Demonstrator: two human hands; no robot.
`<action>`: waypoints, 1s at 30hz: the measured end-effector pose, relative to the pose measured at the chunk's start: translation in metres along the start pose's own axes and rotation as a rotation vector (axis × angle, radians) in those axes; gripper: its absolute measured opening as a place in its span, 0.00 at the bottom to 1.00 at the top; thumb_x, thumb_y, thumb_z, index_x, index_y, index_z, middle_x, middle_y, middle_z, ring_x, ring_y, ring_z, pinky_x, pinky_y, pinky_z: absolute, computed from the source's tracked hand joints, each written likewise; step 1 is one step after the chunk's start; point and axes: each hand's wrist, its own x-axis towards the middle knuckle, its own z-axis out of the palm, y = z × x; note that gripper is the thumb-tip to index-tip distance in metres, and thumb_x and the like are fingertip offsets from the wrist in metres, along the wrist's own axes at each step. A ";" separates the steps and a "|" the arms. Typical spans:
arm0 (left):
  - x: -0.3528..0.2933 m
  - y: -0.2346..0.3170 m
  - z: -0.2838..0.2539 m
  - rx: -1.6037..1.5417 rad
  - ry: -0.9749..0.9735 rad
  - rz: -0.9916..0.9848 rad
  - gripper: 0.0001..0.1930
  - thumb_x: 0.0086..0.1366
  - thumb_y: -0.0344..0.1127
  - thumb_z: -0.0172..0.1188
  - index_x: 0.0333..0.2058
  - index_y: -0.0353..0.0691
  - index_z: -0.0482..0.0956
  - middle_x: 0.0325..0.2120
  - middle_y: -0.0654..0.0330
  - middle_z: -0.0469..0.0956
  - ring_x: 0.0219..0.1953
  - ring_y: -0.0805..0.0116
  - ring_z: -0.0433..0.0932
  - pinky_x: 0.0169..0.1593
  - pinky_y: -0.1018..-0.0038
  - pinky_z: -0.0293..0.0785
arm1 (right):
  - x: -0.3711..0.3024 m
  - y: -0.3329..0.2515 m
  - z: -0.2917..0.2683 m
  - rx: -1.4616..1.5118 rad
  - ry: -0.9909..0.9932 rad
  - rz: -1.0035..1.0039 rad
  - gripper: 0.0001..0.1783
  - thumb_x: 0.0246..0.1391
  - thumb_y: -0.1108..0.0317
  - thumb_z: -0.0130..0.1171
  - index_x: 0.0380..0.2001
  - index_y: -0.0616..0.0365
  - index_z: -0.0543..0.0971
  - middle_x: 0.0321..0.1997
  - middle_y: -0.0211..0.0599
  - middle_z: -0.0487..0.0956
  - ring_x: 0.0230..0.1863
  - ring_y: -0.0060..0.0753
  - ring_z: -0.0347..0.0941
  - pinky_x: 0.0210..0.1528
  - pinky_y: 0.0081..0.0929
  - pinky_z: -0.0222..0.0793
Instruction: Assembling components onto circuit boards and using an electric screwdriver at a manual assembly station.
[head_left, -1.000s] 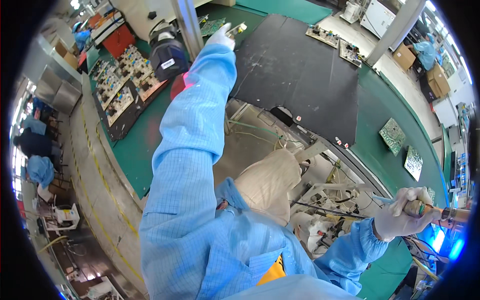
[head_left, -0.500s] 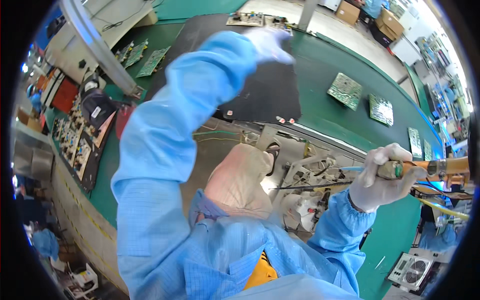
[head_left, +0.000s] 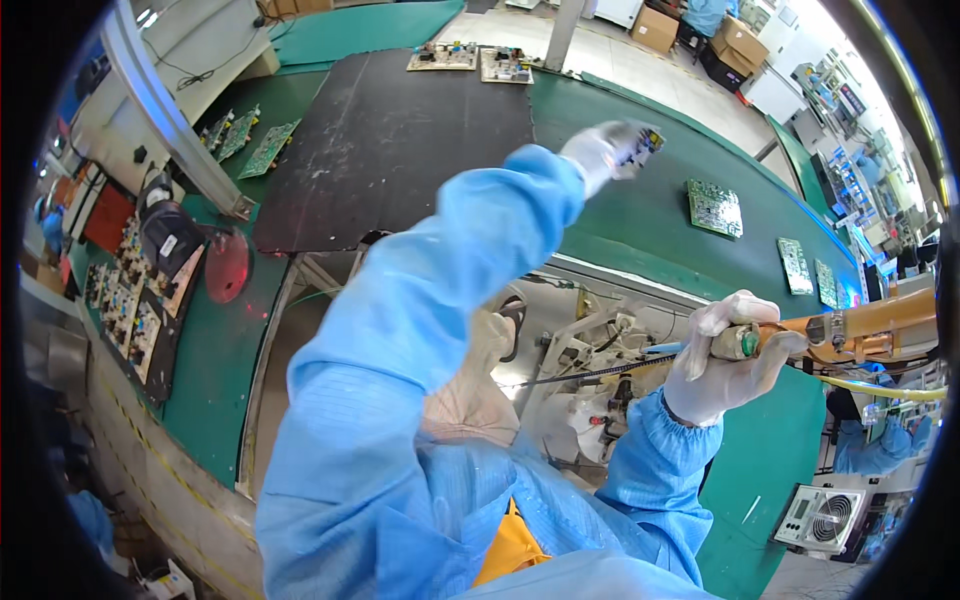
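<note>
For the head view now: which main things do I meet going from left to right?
Red disc, circuit board, second circuit board, left hand, small board it holds, right hand, white fan box.

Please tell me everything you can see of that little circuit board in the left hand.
The circuit board is small and blurred, with dark components and a yellowish patch. The gloved left hand grips it at one side, seemingly tilted, over the green tabletop. Its material and finer parts can't be made out.
</note>
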 end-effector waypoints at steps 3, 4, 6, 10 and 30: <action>-0.083 0.049 -0.027 -0.537 0.116 -0.112 0.22 0.72 0.44 0.46 0.55 0.33 0.67 0.49 0.51 0.76 0.48 0.62 0.78 0.52 0.66 0.76 | -0.002 -0.002 0.011 0.019 0.011 0.026 0.35 0.64 0.39 0.39 0.34 0.66 0.76 0.21 0.42 0.72 0.04 0.18 0.53 0.07 0.12 0.46; -0.101 0.053 -0.036 -0.596 0.135 -0.068 0.24 0.72 0.46 0.46 0.55 0.30 0.66 0.50 0.50 0.75 0.49 0.60 0.77 0.54 0.64 0.75 | -0.002 -0.003 0.010 0.052 0.008 0.033 0.34 0.63 0.40 0.41 0.33 0.66 0.75 0.21 0.42 0.71 0.04 0.19 0.53 0.08 0.12 0.47; -0.145 0.051 -0.072 -0.642 0.014 -0.035 0.27 0.71 0.46 0.46 0.58 0.28 0.61 0.54 0.47 0.71 0.54 0.55 0.74 0.59 0.61 0.71 | -0.002 -0.003 0.015 0.121 0.067 0.080 0.32 0.60 0.40 0.48 0.32 0.65 0.74 0.22 0.40 0.71 0.05 0.21 0.53 0.10 0.13 0.52; -0.247 0.061 -0.101 -0.580 0.156 -0.023 0.22 0.68 0.35 0.53 0.57 0.32 0.63 0.52 0.53 0.73 0.51 0.64 0.76 0.56 0.67 0.75 | -0.003 -0.005 0.022 0.247 0.178 0.200 0.29 0.57 0.39 0.53 0.33 0.60 0.72 0.23 0.38 0.71 0.07 0.22 0.56 0.19 0.16 0.62; -0.497 0.081 -0.172 -0.381 0.930 0.216 0.22 0.58 0.28 0.65 0.51 0.31 0.72 0.44 0.53 0.79 0.46 0.65 0.79 0.53 0.70 0.76 | 0.001 -0.004 0.040 0.247 -0.102 0.205 0.28 0.57 0.41 0.53 0.26 0.59 0.68 0.21 0.38 0.71 0.08 0.21 0.56 0.12 0.16 0.48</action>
